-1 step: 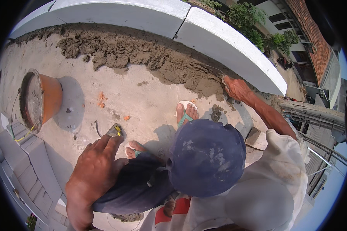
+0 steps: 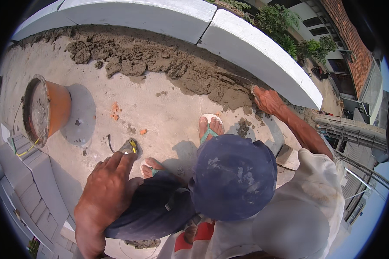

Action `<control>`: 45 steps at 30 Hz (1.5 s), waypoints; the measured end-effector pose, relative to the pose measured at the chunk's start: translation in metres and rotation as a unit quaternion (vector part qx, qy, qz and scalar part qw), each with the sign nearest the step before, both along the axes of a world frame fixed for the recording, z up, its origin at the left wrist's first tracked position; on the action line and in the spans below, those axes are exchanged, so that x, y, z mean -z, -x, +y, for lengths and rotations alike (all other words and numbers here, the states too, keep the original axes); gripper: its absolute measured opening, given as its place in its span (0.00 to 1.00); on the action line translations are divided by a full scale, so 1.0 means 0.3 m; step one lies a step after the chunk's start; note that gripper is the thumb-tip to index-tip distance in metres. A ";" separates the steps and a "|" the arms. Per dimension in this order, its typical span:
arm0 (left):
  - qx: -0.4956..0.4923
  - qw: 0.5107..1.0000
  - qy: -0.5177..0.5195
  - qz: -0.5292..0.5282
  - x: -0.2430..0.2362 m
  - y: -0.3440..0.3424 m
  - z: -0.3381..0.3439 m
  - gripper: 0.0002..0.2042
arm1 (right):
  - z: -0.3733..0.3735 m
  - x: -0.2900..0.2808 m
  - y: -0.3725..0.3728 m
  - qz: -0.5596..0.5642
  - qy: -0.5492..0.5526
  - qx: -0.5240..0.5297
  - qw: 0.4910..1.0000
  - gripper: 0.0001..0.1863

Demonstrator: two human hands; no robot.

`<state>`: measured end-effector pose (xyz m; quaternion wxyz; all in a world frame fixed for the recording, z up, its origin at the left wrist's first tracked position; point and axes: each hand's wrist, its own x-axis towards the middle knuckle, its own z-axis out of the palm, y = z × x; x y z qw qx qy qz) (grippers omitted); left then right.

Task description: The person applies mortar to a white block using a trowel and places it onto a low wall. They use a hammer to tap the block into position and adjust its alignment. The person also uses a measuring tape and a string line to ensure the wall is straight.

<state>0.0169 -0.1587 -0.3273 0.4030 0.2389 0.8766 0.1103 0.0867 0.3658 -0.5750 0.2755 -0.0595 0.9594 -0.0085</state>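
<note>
Mortar [image 2: 160,62], one strip, one orange bucket [image 2: 59,108], left grip [image 2: 106,187] loosely spread, right grip [image 2: 269,102] unclear

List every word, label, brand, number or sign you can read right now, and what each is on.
None can be read.
Orange bucket, white blocks: no lettering visible.
Dark blue cap: only pale smudges, no lettering.
Yellow-and-dark item on the ground: too small to tell if it is marked.
</note>
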 end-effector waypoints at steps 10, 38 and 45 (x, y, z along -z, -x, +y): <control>-0.005 1.000 -0.002 0.016 0.005 0.012 -0.016 0.23 | -0.139 0.074 0.114 0.037 0.044 -0.001 0.998 0.16; 0.003 0.999 -0.038 -0.028 -0.006 0.033 -0.034 0.22 | -0.499 0.152 0.511 0.110 0.099 -0.004 0.989 0.09; 0.010 0.999 -0.026 -0.027 0.003 0.028 -0.055 0.22 | -0.580 0.110 0.623 0.140 0.097 0.000 0.985 0.09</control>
